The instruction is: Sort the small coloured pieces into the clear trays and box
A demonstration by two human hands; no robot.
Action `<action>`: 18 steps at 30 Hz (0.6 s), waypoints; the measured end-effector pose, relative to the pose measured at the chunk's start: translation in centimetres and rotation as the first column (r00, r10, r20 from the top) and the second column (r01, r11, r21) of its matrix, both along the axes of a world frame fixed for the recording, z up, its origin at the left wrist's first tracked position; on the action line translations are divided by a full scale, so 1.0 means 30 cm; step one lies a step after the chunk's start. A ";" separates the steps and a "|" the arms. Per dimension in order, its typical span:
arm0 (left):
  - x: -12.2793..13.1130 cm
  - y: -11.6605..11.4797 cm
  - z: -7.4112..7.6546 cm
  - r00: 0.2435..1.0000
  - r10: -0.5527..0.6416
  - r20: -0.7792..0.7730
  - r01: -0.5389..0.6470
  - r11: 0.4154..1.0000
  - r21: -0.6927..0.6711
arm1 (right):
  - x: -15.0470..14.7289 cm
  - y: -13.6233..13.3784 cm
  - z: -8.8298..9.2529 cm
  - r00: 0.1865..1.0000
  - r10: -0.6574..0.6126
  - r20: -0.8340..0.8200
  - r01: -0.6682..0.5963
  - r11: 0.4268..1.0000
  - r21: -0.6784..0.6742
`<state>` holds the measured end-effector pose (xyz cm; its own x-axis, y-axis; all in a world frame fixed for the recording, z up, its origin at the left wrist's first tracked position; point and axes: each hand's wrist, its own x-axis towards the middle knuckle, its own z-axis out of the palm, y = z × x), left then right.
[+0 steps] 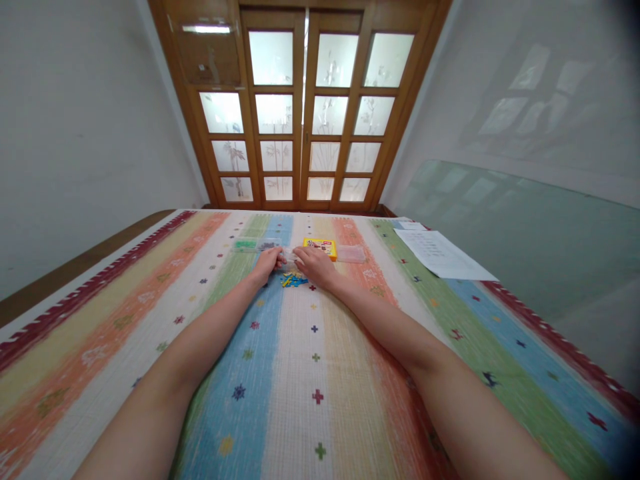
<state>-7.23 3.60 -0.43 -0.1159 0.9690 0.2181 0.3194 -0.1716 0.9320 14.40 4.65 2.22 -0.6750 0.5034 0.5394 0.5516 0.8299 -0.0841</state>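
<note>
Left hand and right hand have fingers curled by some clear plastic between them, can't tell how open or if they've got hold of it, blue-and-yellow pieces piled just nearer on the striped tablecloth, yellow box behind the right hand

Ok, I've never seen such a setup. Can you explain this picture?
There's no machine: these are a person's bare left hand and right hand. The single picture comes from a camera worn on their head, looking forward and down. On the striped tablecloth, blue and yellow pieces lie piled on the near side of the hands. A clear tray with green contents lies left, a yellow box behind the right hand, and a paper sheet farther right. What the hands hold is too small to tell.
</note>
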 end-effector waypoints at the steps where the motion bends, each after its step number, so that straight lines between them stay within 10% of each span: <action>1: -0.020 0.002 0.006 0.999 0.031 -0.038 -0.032 0.999 -0.019 | -0.011 0.014 -0.001 1.000 -0.016 0.005 0.016 1.000 -0.016; 8: -0.160 -0.011 0.029 0.778 0.375 -0.504 -0.287 0.926 0.246 | -0.108 0.111 0.018 0.970 -0.215 0.112 0.222 0.974 -0.049; 18: -0.194 0.005 -0.004 0.687 0.408 -0.601 -0.363 0.909 0.204 | -0.209 0.151 -0.008 0.908 -0.395 0.139 0.405 0.913 -0.047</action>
